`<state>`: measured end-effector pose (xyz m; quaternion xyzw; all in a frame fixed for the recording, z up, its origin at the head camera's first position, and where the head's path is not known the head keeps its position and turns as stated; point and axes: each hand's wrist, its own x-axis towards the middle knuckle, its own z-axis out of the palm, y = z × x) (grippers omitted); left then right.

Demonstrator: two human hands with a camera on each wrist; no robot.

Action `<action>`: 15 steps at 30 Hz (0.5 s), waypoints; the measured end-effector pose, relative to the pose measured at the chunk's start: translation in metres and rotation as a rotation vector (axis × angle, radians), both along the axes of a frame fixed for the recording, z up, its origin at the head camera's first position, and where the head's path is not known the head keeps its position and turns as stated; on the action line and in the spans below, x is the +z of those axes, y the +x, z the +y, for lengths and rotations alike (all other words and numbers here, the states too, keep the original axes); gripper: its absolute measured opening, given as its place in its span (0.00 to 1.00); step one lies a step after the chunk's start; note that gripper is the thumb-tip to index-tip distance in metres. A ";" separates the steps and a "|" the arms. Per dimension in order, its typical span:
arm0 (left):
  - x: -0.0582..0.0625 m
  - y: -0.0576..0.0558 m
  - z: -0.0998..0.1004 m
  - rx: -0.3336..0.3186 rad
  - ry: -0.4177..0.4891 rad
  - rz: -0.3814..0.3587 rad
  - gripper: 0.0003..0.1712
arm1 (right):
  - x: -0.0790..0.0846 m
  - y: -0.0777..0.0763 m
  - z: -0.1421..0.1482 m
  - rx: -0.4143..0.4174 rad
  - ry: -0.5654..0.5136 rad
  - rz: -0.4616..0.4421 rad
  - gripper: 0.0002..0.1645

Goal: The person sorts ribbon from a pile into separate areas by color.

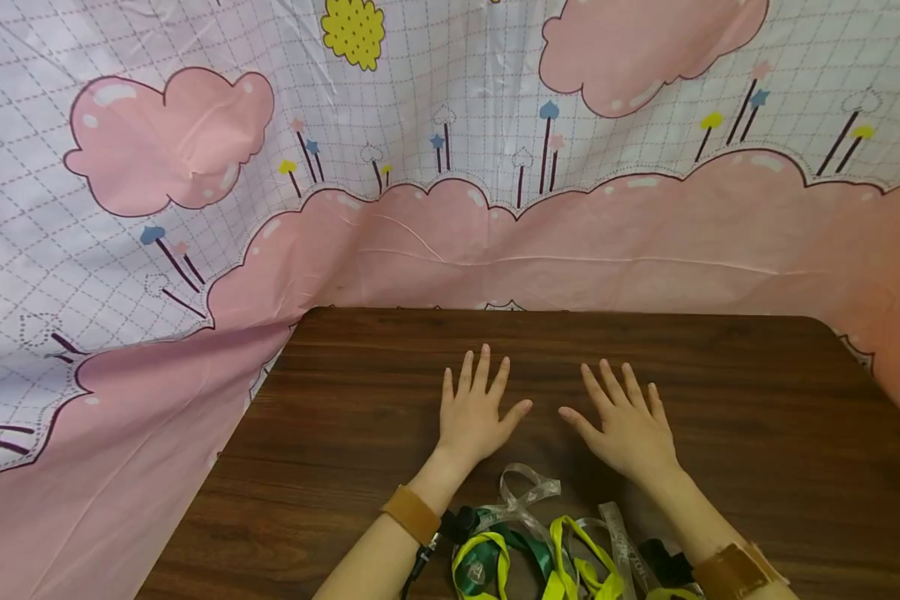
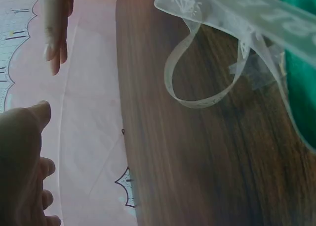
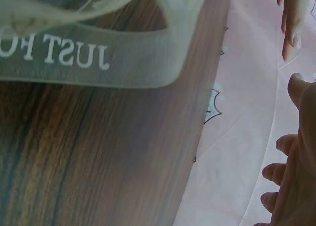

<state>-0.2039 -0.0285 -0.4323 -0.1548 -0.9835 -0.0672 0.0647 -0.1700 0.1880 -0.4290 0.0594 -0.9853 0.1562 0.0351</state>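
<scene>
My left hand [image 1: 474, 417] is held over the brown wooden table, palm down, with fingers spread and straight. Beside it, my right hand [image 1: 630, 429] is spread the same way, thumbs pointing toward each other with a gap between. Neither hand holds anything. Between the forearms, near the table's front, lies a tangle of ribbons: a sheer whitish ribbon [image 1: 523, 507] with printed lettering, a green ribbon [image 1: 476, 571] and a bright yellow ribbon [image 1: 562, 575]. In the left wrist view the sheer ribbon [image 2: 197, 104] forms a loop; the right wrist view shows its printed lettering [image 3: 74, 53] up close.
The dark wooden table [image 1: 345, 417] has rounded far corners. Behind it and at its sides hangs a pink and white patterned cloth [image 1: 450, 242] with clouds. A brown band [image 1: 412, 515] circles the left wrist and another brown band [image 1: 735, 571] the right, each with a small black camera.
</scene>
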 end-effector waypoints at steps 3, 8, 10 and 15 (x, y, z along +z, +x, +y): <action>0.004 0.003 -0.001 -0.003 0.008 0.023 0.42 | 0.004 0.004 -0.003 0.035 -0.002 0.015 0.48; 0.012 0.008 -0.003 -0.014 0.028 0.104 0.41 | 0.009 0.012 -0.009 0.094 0.012 0.087 0.44; 0.014 0.011 -0.005 -0.018 0.025 0.152 0.40 | 0.010 0.016 -0.011 0.109 0.025 0.141 0.43; 0.016 0.023 -0.008 -0.051 0.022 0.306 0.38 | 0.014 0.025 -0.016 0.137 0.023 0.277 0.37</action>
